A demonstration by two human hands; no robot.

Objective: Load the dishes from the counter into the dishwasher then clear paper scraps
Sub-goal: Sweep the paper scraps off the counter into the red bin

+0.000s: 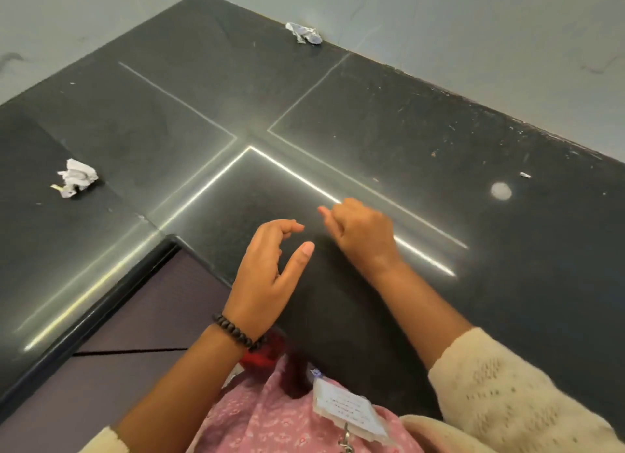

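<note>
A crumpled white paper scrap (77, 178) lies on the dark counter (406, 141) at the left. A second crumpled scrap (304, 33) sits at the far edge against the wall. A tiny white scrap (525, 174) lies at the right. My left hand (267, 270) hovers over the counter's inner corner with fingers loosely curved and nothing in it. My right hand (363, 231) is just to its right, fingers curled into a loose fist, with nothing visible in it. No dishes or dishwasher are in view.
The L-shaped counter meets a pale wall (473, 29) at the back and right. A round pale mark (501, 191) is on the counter at right. Below the counter's inner edge is a purple-grey floor (135, 334).
</note>
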